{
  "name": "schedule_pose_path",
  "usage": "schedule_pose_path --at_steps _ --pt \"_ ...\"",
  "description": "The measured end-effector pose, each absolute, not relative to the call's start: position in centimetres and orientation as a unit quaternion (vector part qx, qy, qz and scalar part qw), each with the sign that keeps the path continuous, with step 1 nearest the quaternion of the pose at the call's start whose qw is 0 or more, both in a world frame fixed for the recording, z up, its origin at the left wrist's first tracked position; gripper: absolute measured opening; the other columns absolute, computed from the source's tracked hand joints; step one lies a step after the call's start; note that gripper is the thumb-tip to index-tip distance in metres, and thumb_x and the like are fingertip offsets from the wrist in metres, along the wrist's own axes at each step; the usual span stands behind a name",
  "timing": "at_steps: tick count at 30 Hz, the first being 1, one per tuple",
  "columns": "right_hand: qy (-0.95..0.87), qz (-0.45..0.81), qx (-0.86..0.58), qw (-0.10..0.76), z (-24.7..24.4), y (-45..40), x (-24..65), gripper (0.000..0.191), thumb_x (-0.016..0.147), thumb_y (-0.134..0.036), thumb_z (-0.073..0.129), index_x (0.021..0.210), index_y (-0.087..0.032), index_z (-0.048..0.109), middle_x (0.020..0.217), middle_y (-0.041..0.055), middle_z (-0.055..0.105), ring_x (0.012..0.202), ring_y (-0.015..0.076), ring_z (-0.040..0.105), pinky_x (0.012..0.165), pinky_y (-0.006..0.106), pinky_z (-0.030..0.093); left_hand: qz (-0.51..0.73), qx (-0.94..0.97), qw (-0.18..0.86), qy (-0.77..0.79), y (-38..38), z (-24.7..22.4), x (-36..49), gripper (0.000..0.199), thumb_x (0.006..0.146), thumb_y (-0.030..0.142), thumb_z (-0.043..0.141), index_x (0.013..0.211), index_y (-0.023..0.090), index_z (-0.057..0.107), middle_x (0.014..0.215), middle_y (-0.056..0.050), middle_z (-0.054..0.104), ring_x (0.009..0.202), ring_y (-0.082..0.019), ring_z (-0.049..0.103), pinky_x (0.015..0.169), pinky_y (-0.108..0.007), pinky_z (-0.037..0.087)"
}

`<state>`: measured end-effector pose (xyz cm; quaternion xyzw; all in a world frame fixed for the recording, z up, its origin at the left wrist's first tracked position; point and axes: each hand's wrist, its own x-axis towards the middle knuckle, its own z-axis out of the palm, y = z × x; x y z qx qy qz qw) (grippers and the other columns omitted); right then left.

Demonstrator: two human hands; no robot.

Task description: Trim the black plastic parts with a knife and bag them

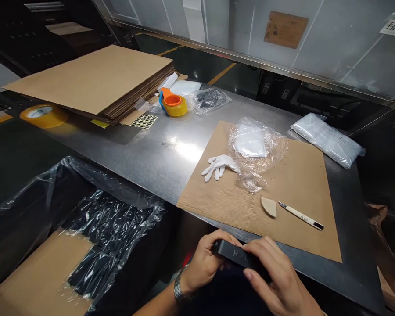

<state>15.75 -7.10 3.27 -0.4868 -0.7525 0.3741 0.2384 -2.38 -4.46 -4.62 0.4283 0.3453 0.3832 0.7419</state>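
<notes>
Black part (236,254) with a small pale mark on its visible face is held up just off the near edge of the surface (141,162), between the two hands. The left hand (204,263) has its grip closed on one end, fingers over the top and thumb below; a metal-link band (178,287) circles that wrist. The right hand (278,274) touches the other end with its fingers, its thumb lower down; whether that grip pinches the part, I cannot tell.

Beyond them, a cardboard sheet (303,175) lies on the surface. On it, nearest the hands, are a pale, wedge-shaped piece (269,207) and, just beside it to the right, a slim pen-like tool (301,216) marked "A26". Farther back lie a white glove (220,166) and, touching it, a crumpled clear bag (273,151) with white material inside.

A wrapped plastic packet (327,138) rests at the sheet's far right corner. Across the surface to the left are an orange tape dispenser (172,100) with yellow tape, a sheet of round stickers (145,121), a stack of cardboard (95,79) and a yellow tape roll (44,115). Below, left of the hands, a lined bin (49,188) holds black plastic-wrapped items (108,232) beside cardboard.
</notes>
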Motion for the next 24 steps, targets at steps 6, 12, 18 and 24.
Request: schedule_pose_path --at_steps 6,12,18,24 --pt "-0.796 0.305 -0.461 0.247 2.3 -6.9 16.0 0.032 0.086 -0.01 0.048 0.117 -0.017 0.045 0.101 0.0097 0.058 0.089 0.0215 0.051 0.076 0.036 0.046 0.425 0.5 0.678 0.331 -4.2 -4.3 -2.5 0.012 0.076 0.021 0.065 0.088 0.02 0.068 0.093 -0.007 0.068 0.076 -0.017 0.063 0.07 -0.029 0.05" --pt "-0.823 0.24 -0.452 0.245 2.1 -6.3 16.0 0.031 0.087 -0.01 0.044 0.117 -0.015 0.048 0.103 0.011 0.06 0.09 0.0223 0.053 0.076 0.039 0.045 0.438 0.552 0.633 0.323 -4.1 -3.9 -2.6 0.026 0.077 0.012 0.063 0.098 0.028 0.067 0.103 -0.006 0.066 0.093 -0.02 0.062 0.081 -0.034 0.049" --pt "-0.844 0.188 -0.45 0.221 2.6 -5.5 16.4 0.03 0.086 -0.008 0.041 0.114 -0.015 0.052 0.104 0.012 0.059 0.092 0.0225 0.053 0.078 0.04 0.042 0.399 0.551 0.679 0.276 -4.3 -3.6 -3.5 0.037 0.079 0.025 0.06 0.116 0.023 0.058 0.125 -0.012 0.055 0.117 -0.028 0.048 0.098 -0.045 0.036" --pt "-0.873 0.223 -0.409 0.147 3.1 -4.5 17.2 0.037 0.086 -0.008 0.042 0.12 -0.019 0.05 0.103 0.0087 0.06 0.093 0.0224 0.051 0.083 0.043 0.037 0.282 0.389 0.844 0.238 -3.7 -2.4 -3.8 0.037 0.082 0.04 0.054 0.111 0.018 0.054 0.102 -0.012 0.063 0.091 -0.024 0.06 0.073 -0.037 0.048"
